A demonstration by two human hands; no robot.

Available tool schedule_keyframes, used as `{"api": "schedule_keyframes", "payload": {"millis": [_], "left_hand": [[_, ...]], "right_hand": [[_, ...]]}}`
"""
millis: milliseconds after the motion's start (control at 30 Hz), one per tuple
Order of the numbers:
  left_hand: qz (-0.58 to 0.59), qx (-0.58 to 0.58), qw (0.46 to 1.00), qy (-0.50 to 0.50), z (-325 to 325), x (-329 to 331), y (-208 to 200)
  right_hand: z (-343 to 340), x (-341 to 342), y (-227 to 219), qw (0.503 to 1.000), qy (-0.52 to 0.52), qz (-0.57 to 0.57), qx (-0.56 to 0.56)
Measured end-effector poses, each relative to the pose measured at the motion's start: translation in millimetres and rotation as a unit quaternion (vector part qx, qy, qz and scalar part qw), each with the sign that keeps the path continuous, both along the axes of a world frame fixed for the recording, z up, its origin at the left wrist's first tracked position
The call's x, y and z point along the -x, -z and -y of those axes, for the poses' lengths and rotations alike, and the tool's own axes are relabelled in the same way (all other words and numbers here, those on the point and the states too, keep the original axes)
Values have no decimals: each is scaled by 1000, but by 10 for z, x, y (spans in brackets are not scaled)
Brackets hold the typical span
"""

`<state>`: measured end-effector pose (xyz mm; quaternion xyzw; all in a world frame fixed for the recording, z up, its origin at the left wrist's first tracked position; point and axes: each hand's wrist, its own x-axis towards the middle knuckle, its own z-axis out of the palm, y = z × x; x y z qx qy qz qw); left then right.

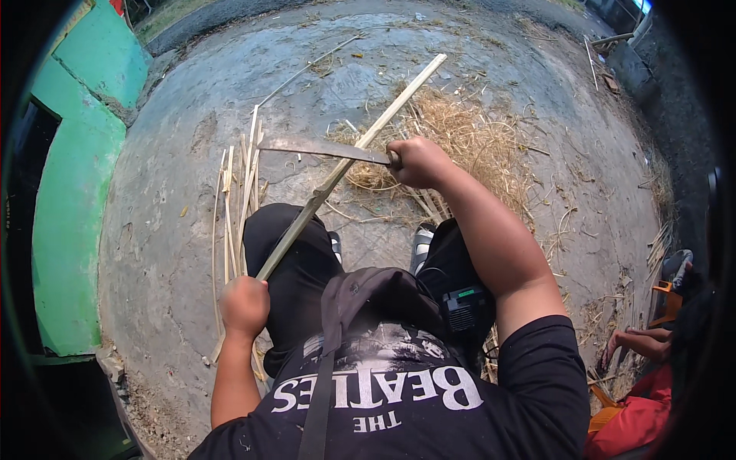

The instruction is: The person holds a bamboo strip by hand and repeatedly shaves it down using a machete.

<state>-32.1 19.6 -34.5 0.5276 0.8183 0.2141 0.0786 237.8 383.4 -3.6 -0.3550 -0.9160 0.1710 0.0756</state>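
My left hand, near my left knee, is closed round the lower end of a long pale bamboo strip. The strip slants up and away to the right across my left thigh, its far end over the ground. In my right hand is the handle of a machete, with my fingers wrapped round it. Its long blade points left and crosses the strip about midway. I cannot tell how far, if at all, the edge bites into the strip.
A heap of curly shavings lies on the concrete ground beyond my feet. Several split strips lie beside my left leg. A green wall stands at the left. Another person's bare foot and red clothing show at the lower right.
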Motion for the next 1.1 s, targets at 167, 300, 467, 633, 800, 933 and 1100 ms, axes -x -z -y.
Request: {"api": "schedule_keyframes", "payload": {"millis": [167,300,467,633,800,933,1100], "left_hand": [[4,12,1000,5,-62,31,-79],[32,29,999,-6,-31,11,-129],[82,-27,996,-2,-81,-9,-22],[47,9,999,-9,-39,-16,-103],[47,-6,999,1,-84,-35,-83],[24,-4,1000,9,-90,-16,-86],[-10,9,1000,0,-36,-52,-91]], "right_hand": [[-316,-289,161,974,175,-97,108],[142,35,64,998,-54,0,-13],[-113,-111,92,994,60,-44,83],[-69,-112,50,987,97,-70,109],[-92,-79,44,998,2,19,66],[-412,-294,246,976,130,-47,169],[11,14,132,997,-16,11,79]]}}
